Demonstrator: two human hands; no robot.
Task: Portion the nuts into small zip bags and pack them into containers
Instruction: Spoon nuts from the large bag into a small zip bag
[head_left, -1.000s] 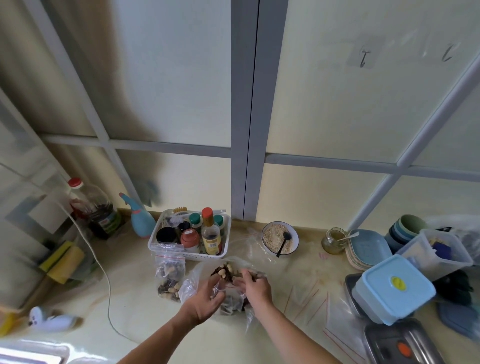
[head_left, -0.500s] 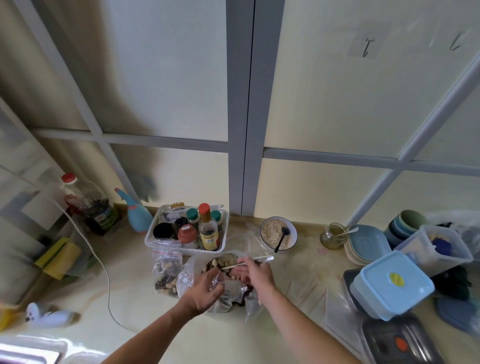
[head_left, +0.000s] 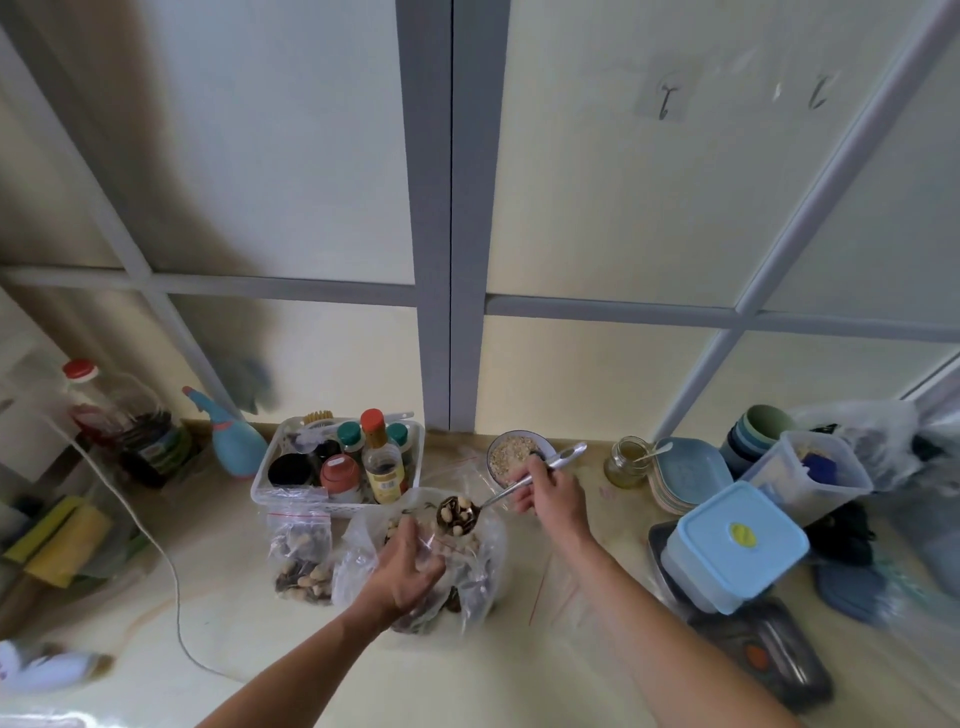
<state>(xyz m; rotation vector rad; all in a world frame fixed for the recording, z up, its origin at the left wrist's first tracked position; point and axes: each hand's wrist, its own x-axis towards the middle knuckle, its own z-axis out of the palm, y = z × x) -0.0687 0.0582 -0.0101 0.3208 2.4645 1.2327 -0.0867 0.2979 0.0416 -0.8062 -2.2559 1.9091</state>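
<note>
A large clear plastic bag (head_left: 480, 566) of mixed nuts sits on the counter in front of me. My left hand (head_left: 408, 566) grips its crumpled mouth. My right hand (head_left: 548, 491) holds a metal spoon (head_left: 460, 514) by the handle; its bowl is heaped with nuts and hovers just above the bag's opening. To the left a small zip bag (head_left: 301, 553) with a red seal line stands partly filled with nuts. A light blue lidded container (head_left: 735, 543) rests at the right on a dark tray.
A white basket (head_left: 332, 506) of sauce bottles stands behind the bags. A bowl of grains (head_left: 511, 452), a small jar (head_left: 626, 462), stacked plates (head_left: 685, 475), a clear tub (head_left: 808, 475) and empty zip bags (head_left: 566, 592) lie to the right. A white cable (head_left: 171, 577) crosses the left counter.
My right hand has drawn back to the right and lifted the spoon out of the big bag, now loaded with nuts. My left hand keeps hold of the bag.
</note>
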